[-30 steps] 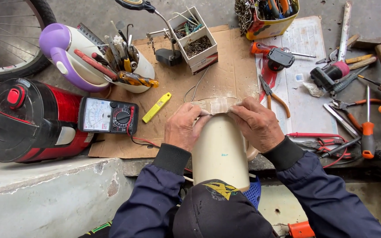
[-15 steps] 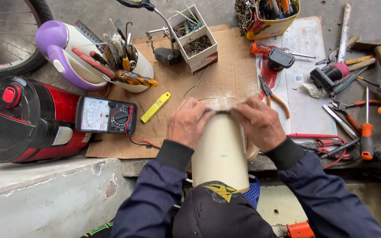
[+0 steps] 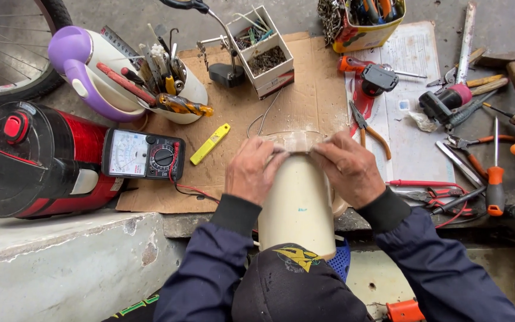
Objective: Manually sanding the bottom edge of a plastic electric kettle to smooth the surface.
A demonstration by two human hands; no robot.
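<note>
Cream-coloured plastic makes up the one tall appliance body [image 3: 298, 206] at the lower centre of the head view, lying lengthwise between the person's forearms with its far end toward 12 o'clock. Both hands grip that far end: the left hand [image 3: 251, 173] curls over the rim from 9 o'clock and the right hand [image 3: 348, 170] from 3 o'clock, fingertips pressing down on a strip of translucent tape [image 3: 293, 141] stretched across the edge between them. Whether the thumbs pinch the tape underneath cannot be told.

One sheet of cardboard [image 3: 305, 107] covers the ground beyond the hands. At 9 o'clock of the left hand sits one black multimeter [image 3: 144, 155], and at 10 o'clock one yellow utility knife [image 3: 210, 144]. Farther out at 10 o'clock stands one white-and-purple kettle [image 3: 84, 77] stuffed with tools, and at 9 o'clock one red-and-black jug [image 3: 31, 158]. At 12 o'clock is one small open box [image 3: 266, 50] of parts. One pair of orange-handled pliers [image 3: 369, 130] lies just at 1 o'clock of the right hand. At 3 o'clock one orange-handled screwdriver [image 3: 495, 179] lies among other tools. One bicycle wheel [image 3: 13, 48] shows at the upper left corner.
</note>
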